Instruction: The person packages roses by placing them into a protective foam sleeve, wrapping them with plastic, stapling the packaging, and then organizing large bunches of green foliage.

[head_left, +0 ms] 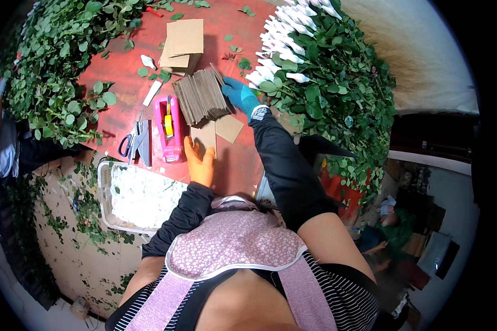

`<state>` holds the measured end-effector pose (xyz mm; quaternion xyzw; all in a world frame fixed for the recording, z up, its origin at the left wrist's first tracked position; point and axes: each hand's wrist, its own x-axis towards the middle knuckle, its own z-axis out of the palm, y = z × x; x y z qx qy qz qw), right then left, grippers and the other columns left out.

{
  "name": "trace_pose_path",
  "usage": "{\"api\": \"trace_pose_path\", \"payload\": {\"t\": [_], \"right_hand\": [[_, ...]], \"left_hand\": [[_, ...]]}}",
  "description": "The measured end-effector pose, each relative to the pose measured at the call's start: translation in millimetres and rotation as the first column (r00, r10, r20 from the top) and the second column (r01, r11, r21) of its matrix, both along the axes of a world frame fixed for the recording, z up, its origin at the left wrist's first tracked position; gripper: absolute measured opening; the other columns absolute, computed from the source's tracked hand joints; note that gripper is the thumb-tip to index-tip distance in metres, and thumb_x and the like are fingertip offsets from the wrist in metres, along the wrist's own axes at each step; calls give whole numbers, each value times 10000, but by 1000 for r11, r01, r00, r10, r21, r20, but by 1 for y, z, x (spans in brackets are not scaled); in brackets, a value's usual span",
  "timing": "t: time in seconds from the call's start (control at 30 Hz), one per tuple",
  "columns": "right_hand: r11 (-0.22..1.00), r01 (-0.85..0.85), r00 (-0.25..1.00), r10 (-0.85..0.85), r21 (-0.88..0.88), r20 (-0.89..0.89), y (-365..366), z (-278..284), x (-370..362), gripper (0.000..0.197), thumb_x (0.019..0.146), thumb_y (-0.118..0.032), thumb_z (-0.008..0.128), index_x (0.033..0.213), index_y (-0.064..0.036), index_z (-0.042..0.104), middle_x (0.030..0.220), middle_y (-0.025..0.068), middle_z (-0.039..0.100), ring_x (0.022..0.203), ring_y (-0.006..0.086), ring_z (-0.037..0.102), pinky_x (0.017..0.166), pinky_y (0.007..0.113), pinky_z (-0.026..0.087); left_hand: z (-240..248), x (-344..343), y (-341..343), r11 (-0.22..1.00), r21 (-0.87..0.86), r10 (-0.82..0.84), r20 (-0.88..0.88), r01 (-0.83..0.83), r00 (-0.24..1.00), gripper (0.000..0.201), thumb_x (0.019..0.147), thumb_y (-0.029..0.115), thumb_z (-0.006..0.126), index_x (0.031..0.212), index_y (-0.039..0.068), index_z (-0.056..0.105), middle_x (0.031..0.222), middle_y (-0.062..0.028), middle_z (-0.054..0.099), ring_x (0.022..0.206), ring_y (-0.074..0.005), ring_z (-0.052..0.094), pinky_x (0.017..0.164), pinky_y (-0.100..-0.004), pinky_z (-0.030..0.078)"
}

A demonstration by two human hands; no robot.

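Observation:
My left hand (201,164), in an orange glove, lies at the near end of a flat cardboard piece (205,132), its thumb and forefinger apart. In a teal glove, my right hand (241,97) reaches forward, fingers stretched against the right end of a row of cardboard pieces (200,96) standing on edge. Whether its fingertips grip the end piece is hard to make out. Another flat cardboard square (229,128) lies below the row. A pink tape dispenser (169,129) with a yellow roll stands left of the cardboard.
A cardboard stack (185,38) lies farther back on the red table (130,69). Scissors (126,144) and a grey stapler-like tool (143,142) lie left. A white basket (106,193) holds white pieces. Leafy stems (55,60) and white-wrapped flowers (284,36) flank the table.

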<state>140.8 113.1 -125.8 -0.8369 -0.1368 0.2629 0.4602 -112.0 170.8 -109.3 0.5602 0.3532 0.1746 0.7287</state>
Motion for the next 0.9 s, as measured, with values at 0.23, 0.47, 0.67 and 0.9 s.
{"api": "trace_pose_path", "payload": {"t": [0.23, 0.47, 0.67, 0.9], "right_hand": [[945, 295, 942, -313, 143, 120, 10, -16, -14, 506, 944, -314, 591, 1320, 14, 507, 1180, 90, 630, 1051, 151, 583, 903, 258, 459], [434, 199, 948, -312, 879, -60, -45, 168, -25, 338, 914, -192, 630, 1190, -1, 585, 1060, 121, 653, 929, 144, 614, 846, 279, 507], [738, -372, 928, 272, 564, 256, -161, 321, -88, 321, 901, -203, 662, 1156, -11, 624, 997, 91, 677, 881, 135, 633, 811, 269, 525], [840, -538, 830, 511, -75, -223, -297, 275, -87, 278, 916, -158, 620, 1126, 20, 663, 1003, 124, 691, 921, 176, 657, 820, 308, 522]], "left_hand": [[14, 18, 16, 958, 273, -79, -30, 84, 996, 821, 830, 73, 663, 1488, -6, 179, 1518, -219, 266, 1387, -340, 321, 1133, -415, 255], [11, 9, 5, 949, 225, -233, 19, 223, 972, 711, 842, 52, 623, 1462, 34, 276, 1452, -158, 372, 1266, -293, 440, 1047, -410, 362], [9, 7, -12, 934, 6, -357, 88, 358, 930, 465, 904, 54, 611, 1348, 31, 474, 1311, -85, 526, 1130, -171, 534, 974, -302, 431], [15, 33, -73, 528, 14, -849, 18, 849, 528, 301, 944, 80, 584, 1238, 18, 582, 1130, -49, 641, 1038, -131, 583, 923, -264, 457]]}}
